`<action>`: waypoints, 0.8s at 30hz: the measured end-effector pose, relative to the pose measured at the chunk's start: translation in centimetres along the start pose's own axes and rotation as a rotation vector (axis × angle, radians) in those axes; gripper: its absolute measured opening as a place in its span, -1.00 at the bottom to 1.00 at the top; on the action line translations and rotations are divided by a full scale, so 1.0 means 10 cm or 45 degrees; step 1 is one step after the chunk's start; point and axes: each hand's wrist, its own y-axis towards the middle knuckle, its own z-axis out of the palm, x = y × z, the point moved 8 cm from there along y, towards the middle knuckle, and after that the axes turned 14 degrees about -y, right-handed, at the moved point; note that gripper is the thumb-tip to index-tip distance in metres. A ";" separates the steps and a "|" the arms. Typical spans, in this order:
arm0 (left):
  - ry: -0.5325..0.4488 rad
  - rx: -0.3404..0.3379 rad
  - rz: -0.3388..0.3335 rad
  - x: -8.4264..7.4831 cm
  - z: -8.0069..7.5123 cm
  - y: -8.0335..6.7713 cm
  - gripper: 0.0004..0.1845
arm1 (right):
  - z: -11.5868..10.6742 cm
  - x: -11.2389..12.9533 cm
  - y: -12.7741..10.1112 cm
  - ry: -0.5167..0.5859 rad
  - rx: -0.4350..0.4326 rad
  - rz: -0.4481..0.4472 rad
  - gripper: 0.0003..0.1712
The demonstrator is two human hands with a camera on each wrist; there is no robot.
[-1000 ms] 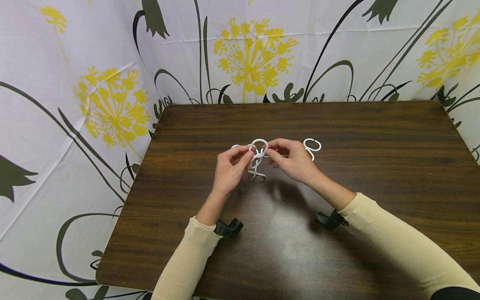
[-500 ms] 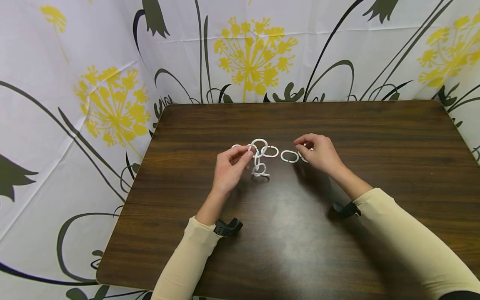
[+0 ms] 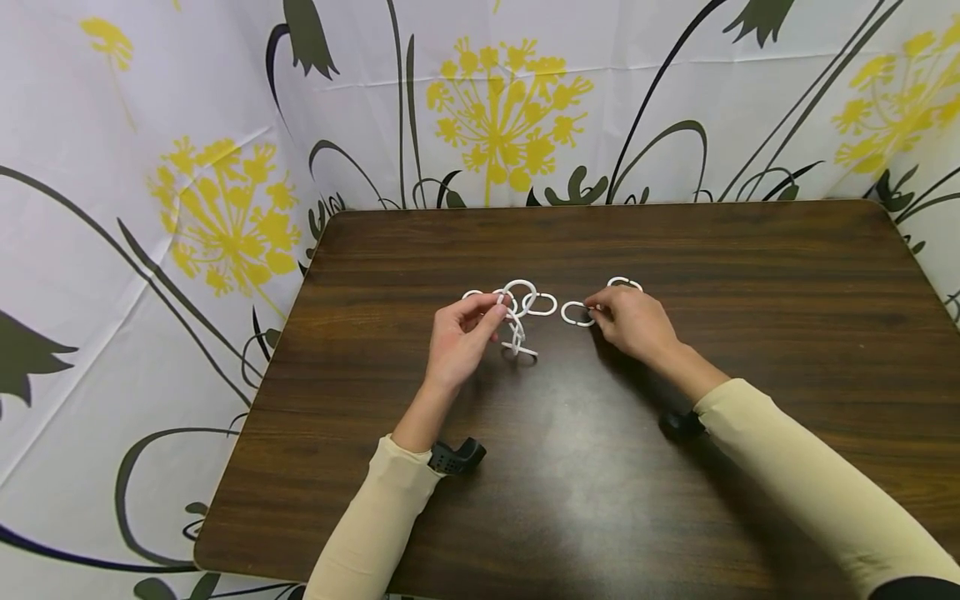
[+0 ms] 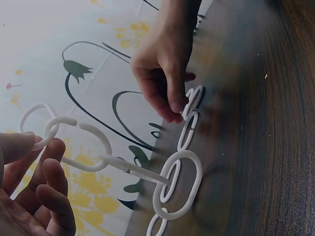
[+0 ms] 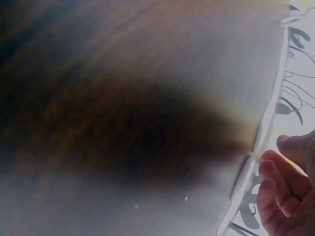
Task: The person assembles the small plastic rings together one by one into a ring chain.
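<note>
My left hand point(image 3: 461, 333) pinches a white plastic chain link point(image 4: 48, 109) between thumb and fingers. From it a short chain of white links hangs, its lowest oval link point(image 4: 200, 172) close over the table. Right of it, my right hand point(image 3: 636, 321) has its fingertips at the right end of a white oval link point(image 3: 563, 312) lying on the table; the right wrist view shows nothing between thumb and forefinger. Another oval link point(image 3: 542, 313) lies between the hands, partly behind the hanging chain. A further link point(image 3: 624, 279) shows beyond the right hand's knuckles.
The dark wood-grain table point(image 3: 750, 333) has rounded corners and stands against a white floral curtain point(image 3: 375, 108). Part of a white link point(image 3: 471, 292) shows behind the left hand. Dark wrist cameras sit on both sleeves.
My right hand let go of the held links and moved right, then came slightly back left and down to the oval link. The left hand stayed put while the hanging chain turned.
</note>
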 end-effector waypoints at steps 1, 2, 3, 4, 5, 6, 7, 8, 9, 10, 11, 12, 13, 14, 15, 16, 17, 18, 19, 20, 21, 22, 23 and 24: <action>-0.003 0.004 0.006 0.00 0.00 0.00 -0.79 | 0.01 0.01 0.01 -0.017 -0.005 -0.015 -0.76; -0.006 0.008 0.010 0.00 0.00 0.00 -0.79 | 0.02 0.02 0.01 -0.027 -0.007 -0.025 -0.75; -0.010 0.009 0.013 0.00 0.00 0.00 -0.79 | 0.03 0.03 0.02 -0.043 -0.011 -0.036 -0.75; -0.013 0.009 0.014 0.00 0.00 0.00 -0.80 | 0.04 0.03 0.02 -0.056 -0.012 -0.043 -0.75; -0.015 0.009 0.014 0.00 0.00 0.00 -0.80 | 0.05 0.03 0.03 -0.067 -0.014 -0.047 -0.75; -0.016 0.009 0.013 0.00 0.00 0.00 -0.80 | 0.06 0.03 0.03 -0.076 -0.013 -0.046 -0.75; -0.015 0.008 0.010 0.00 0.01 0.00 -0.80 | 0.07 0.03 0.03 -0.084 -0.014 -0.044 -0.75; -0.011 0.005 0.008 0.00 0.01 -0.01 -0.80 | 0.07 0.03 0.04 -0.087 -0.015 -0.038 -0.76; -0.005 0.003 0.006 0.01 0.00 -0.01 -0.81 | 0.08 0.03 0.04 -0.091 -0.016 -0.033 -0.76; 0.000 0.004 0.006 0.01 0.00 0.00 -0.81 | 0.08 0.02 0.05 -0.094 -0.014 -0.027 -0.76; 0.002 0.004 0.006 0.01 0.00 0.00 -0.81 | 0.08 0.02 0.05 -0.097 -0.012 -0.023 -0.76; 0.003 0.004 0.007 0.01 0.00 0.00 -0.81 | 0.09 0.02 0.05 -0.102 -0.008 -0.021 -0.76; 0.003 0.006 0.007 0.01 0.00 0.00 -0.81 | 0.10 0.02 0.06 -0.109 -0.004 -0.019 -0.76; 0.004 0.007 0.008 0.01 0.00 0.00 -0.81 | 0.10 0.02 0.06 -0.116 0.004 -0.018 -0.76; 0.005 0.008 0.008 0.01 0.00 -0.01 -0.81 | 0.11 0.02 0.06 -0.125 0.010 -0.018 -0.76; 0.006 0.008 0.008 0.01 0.00 -0.01 -0.81 | 0.12 0.02 0.06 -0.134 0.019 -0.019 -0.77; 0.008 0.009 0.007 0.01 0.00 -0.01 -0.80 | 0.13 0.02 0.06 -0.142 0.026 -0.019 -0.77; 0.009 0.010 0.007 0.01 0.00 -0.01 -0.80 | 0.13 0.03 0.06 -0.148 0.032 -0.018 -0.77; 0.013 0.010 0.007 0.01 0.00 -0.01 -0.80 | 0.13 0.04 0.06 -0.150 0.035 -0.018 -0.78; 0.016 0.010 0.006 0.00 0.00 -0.01 -0.80 | 0.14 0.04 0.06 -0.152 0.038 -0.017 -0.78; 0.017 0.010 0.004 0.01 0.00 -0.01 -0.80 | 0.14 0.05 0.06 -0.153 0.041 -0.018 -0.78; 0.018 0.008 0.003 0.01 0.00 -0.01 -0.80 | 0.14 0.05 0.06 -0.152 0.045 -0.018 -0.78; 0.018 0.007 0.001 0.01 0.00 -0.01 -0.80 | 0.14 0.05 0.06 -0.154 0.049 -0.016 -0.78; 0.019 0.006 -0.001 0.01 0.00 -0.01 -0.80 | 0.15 0.06 0.06 -0.154 0.053 -0.016 -0.78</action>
